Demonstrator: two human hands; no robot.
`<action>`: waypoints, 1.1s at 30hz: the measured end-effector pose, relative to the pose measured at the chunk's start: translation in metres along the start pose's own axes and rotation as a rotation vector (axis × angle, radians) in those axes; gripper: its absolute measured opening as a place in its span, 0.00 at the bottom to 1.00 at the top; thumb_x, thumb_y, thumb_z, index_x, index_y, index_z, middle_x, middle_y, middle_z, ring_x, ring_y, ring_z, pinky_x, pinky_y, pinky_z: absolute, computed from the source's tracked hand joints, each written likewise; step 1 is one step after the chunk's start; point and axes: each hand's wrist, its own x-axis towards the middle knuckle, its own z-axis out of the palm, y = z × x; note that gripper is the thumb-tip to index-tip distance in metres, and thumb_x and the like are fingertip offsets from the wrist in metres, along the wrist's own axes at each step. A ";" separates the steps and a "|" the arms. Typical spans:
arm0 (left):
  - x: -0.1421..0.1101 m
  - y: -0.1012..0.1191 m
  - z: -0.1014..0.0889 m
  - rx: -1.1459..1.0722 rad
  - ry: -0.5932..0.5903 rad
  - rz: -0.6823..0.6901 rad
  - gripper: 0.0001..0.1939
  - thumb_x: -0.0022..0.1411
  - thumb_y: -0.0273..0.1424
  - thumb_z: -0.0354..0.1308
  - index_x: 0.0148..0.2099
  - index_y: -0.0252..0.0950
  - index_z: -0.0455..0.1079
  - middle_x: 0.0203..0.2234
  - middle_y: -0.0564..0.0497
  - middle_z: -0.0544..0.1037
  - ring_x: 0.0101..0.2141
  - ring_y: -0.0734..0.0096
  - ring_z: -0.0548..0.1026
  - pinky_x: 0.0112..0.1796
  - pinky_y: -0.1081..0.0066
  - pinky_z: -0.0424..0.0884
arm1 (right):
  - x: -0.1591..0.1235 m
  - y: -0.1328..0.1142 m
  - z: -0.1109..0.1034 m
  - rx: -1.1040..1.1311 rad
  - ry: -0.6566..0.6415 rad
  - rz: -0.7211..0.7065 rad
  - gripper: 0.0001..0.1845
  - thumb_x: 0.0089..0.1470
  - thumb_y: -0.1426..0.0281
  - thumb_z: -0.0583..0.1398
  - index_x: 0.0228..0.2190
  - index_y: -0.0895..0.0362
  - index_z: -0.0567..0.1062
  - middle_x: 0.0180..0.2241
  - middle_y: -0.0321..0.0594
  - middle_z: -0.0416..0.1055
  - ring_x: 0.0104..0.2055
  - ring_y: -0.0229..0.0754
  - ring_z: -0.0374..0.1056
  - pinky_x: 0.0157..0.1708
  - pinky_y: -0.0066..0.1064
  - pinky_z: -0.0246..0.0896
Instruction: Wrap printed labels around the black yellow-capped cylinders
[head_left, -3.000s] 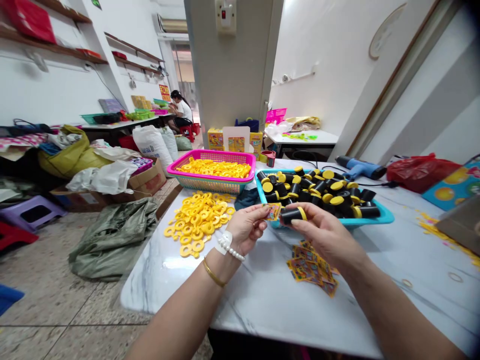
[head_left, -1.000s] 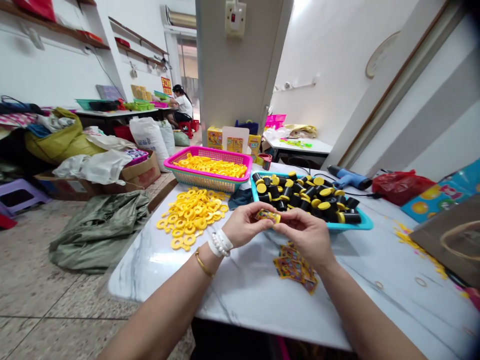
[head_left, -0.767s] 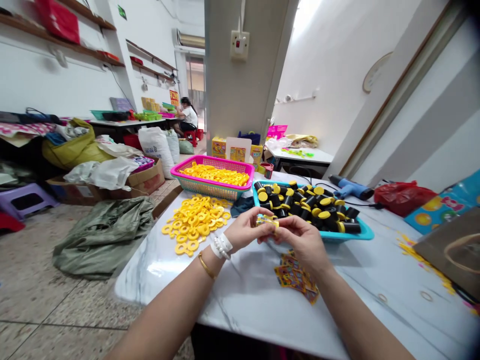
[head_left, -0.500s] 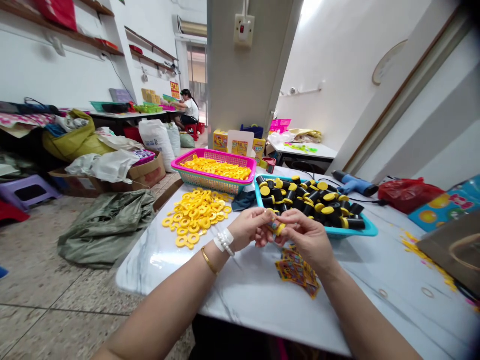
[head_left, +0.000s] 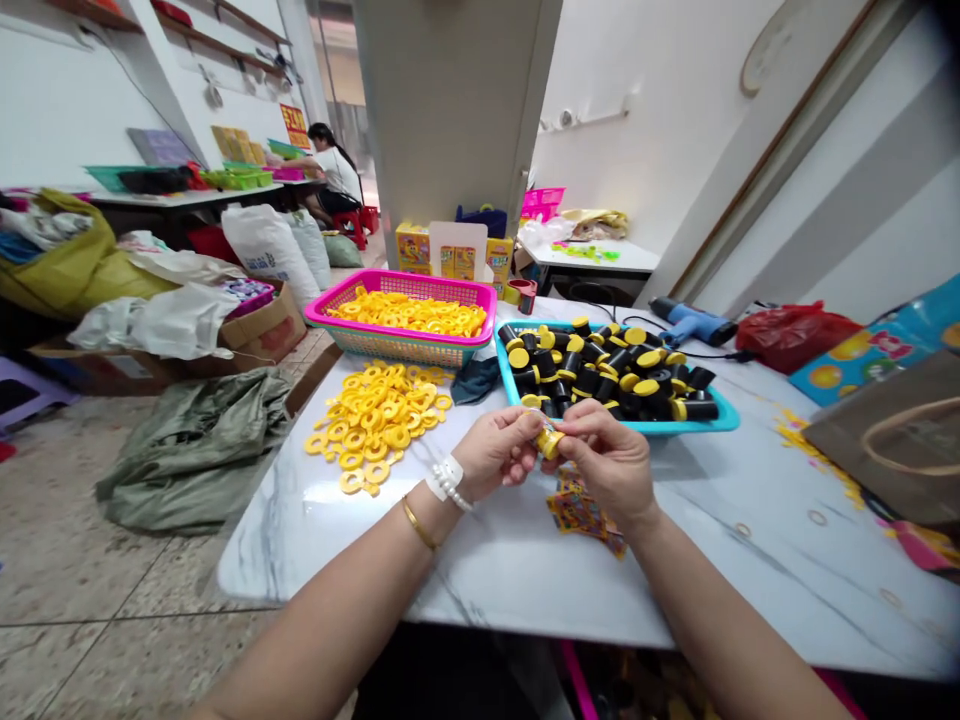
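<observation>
Both hands meet over the marble-patterned table (head_left: 495, 575), their fingers pinched around one small canister with a yellow end and a printed wrap (head_left: 550, 441). My left hand (head_left: 501, 450) grips it from the left; a pearl bracelet and a gold bangle circle that wrist. From the right, my right hand (head_left: 611, 465) holds it between thumb and fingers. Much of the canister is hidden by the fingers. Beneath the right hand lie several printed yellow sleeves (head_left: 581, 515). Behind the hands, a blue basket (head_left: 679, 428) holds many black canisters with yellow caps (head_left: 600, 365).
Yellow rings (head_left: 382, 425) are heaped left of my hands. A pink basket (head_left: 480, 300) full of yellow pieces stands behind them. A blue heat gun (head_left: 690, 322), a red bag (head_left: 799, 338) and a brown paper bag (head_left: 889, 430) lie rightward. A person (head_left: 334, 170) sits far back.
The view has shifted, showing the scene slightly turned. The canister has tilted in my fingers, with more of its yellow side showing. Both hands still hold it.
</observation>
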 end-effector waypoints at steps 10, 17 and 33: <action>-0.003 0.003 0.005 -0.088 -0.088 0.019 0.26 0.51 0.51 0.68 0.35 0.33 0.68 0.15 0.57 0.72 0.11 0.82 0.65 0.13 0.81 0.56 | 0.002 -0.002 -0.004 -0.087 0.041 0.018 0.08 0.49 0.63 0.71 0.32 0.49 0.80 0.39 0.38 0.68 0.34 0.40 0.71 0.28 0.33 0.74; -0.002 0.002 0.007 -0.067 -0.051 -0.047 0.27 0.54 0.54 0.64 0.33 0.31 0.70 0.15 0.56 0.72 0.11 0.83 0.65 0.12 0.82 0.55 | 0.002 -0.008 -0.002 -0.200 -0.042 -0.024 0.05 0.52 0.67 0.69 0.34 0.48 0.82 0.42 0.39 0.68 0.36 0.41 0.73 0.29 0.33 0.76; 0.003 -0.017 0.019 0.579 0.119 -0.004 0.16 0.63 0.44 0.61 0.35 0.35 0.67 0.21 0.51 0.78 0.15 0.78 0.68 0.18 0.77 0.61 | -0.162 -0.104 -0.089 -0.939 -0.137 0.188 0.06 0.54 0.69 0.67 0.35 0.49 0.84 0.34 0.44 0.78 0.36 0.49 0.76 0.32 0.35 0.75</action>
